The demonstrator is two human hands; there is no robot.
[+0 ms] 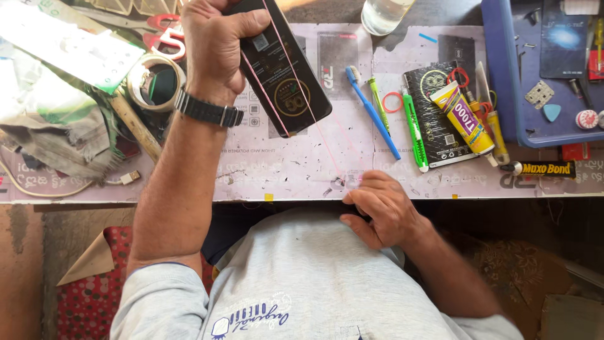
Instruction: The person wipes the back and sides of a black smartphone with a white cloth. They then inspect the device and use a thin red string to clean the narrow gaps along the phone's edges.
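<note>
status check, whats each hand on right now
Left hand grips black phone, raised over mat. Right hand pinches pink rubber band stretched around phone. Blue toothbrush lies close beside band.

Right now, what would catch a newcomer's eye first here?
The left hand grips a black phone above the bench, with a pink rubber band stretched from it down to the right hand at the near edge. To the right lie a blue toothbrush and a yellow glue tube.

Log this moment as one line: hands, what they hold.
left hand: grips black phone | right hand: pinches pink rubber band, stretched around phone | place: work mat
</note>
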